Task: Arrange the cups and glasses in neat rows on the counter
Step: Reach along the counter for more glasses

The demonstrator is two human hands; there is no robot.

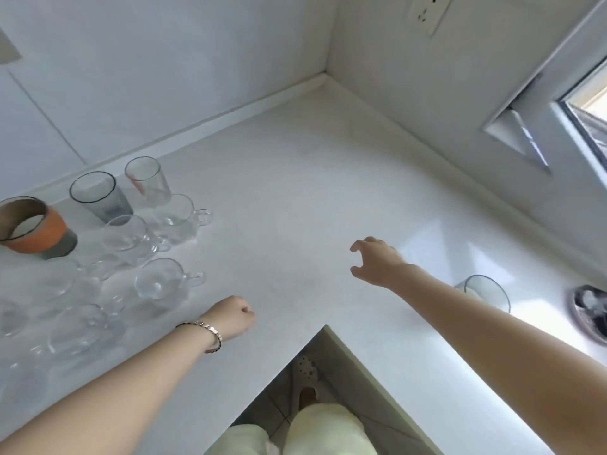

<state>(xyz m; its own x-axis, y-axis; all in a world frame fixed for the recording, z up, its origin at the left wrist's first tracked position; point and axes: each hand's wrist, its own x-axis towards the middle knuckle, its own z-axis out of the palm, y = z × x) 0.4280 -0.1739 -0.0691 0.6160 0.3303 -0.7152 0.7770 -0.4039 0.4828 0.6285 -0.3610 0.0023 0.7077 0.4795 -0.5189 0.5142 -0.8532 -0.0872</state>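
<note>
Several clear glass cups with handles (174,210) stand grouped on the left of the white counter (295,178). Behind them are a tall glass with red marks (147,178), a grey tumbler (98,195) and an orange-banded cup (33,228). One more clear glass (486,290) stands apart on the right, partly behind my right forearm. My left hand (231,318) is curled into a loose fist over the counter, holding nothing. My right hand (374,261) hovers over the bare middle, fingers spread and bent, holding nothing.
The counter is L-shaped, with its inner corner edge (325,326) just in front of me. A dark round object (589,310) lies at the far right edge. A wall socket (427,11) and a window frame (558,103) are on the right wall.
</note>
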